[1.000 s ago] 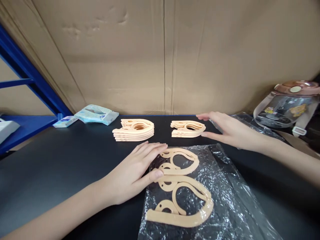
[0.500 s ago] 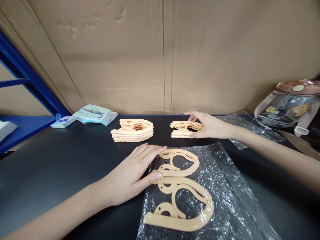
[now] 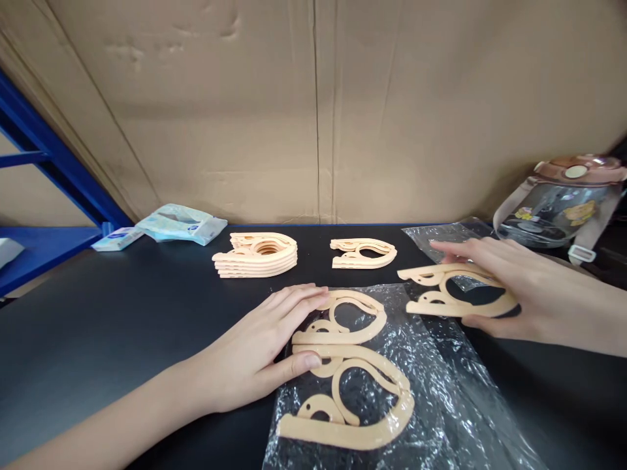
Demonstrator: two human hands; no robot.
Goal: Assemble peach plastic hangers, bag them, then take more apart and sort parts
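Note:
My right hand (image 3: 533,287) grips a beige folding clothes hanger (image 3: 431,308) by its rounded end, above the table right of the clear plastic bag (image 3: 441,385). Two more folded hangers, a far one (image 3: 353,338) and a near one (image 3: 337,434), lie side by side at the bag; whether film covers them is hard to tell. My left hand (image 3: 255,346) rests with fingers stretched out over their left ends, touching both. Behind the bag stand a taller stack of hangers (image 3: 257,269) and, to its right, a low pile of hangers (image 3: 362,262).
Another clear plastic bag (image 3: 426,236) lies behind my right hand. A strapped clear bottle (image 3: 553,209) stands at the back right. Tissue packs (image 3: 183,225) sit at the back left beside a blue metal frame (image 3: 63,176). Cardboard (image 3: 220,130) walls the black table's back.
My right hand has taken a hanger from the right-hand pile and brought it right and nearer; that pile is lower. My left hand has stayed nearly in place.

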